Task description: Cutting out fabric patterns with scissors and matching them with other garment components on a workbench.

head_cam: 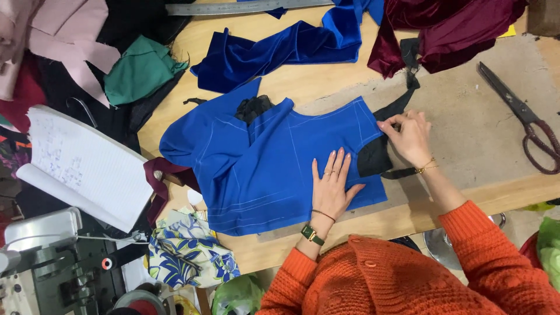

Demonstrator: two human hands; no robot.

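Right hand point(411, 137) pinches the right edge of the flat royal-blue cut fabric piece with chalk lines point(262, 163), thumb and fingertips closed on it where a black fabric strip point(376, 154) pokes out underneath. Left hand point(331, 186) lies just left of that grip, open and flat, palm pressing the blue piece down onto the wooden counter point(291, 81); it grasps nothing. Well right of the grip, large metal scissors with dark red handles point(525, 119) rest on the counter. Above the grip, a crumpled maroon velvet cloth point(449, 29) and a blue velvet length point(280, 49). Far left, an open lined notebook point(87, 166); below it, floral printed fabric point(186, 248).
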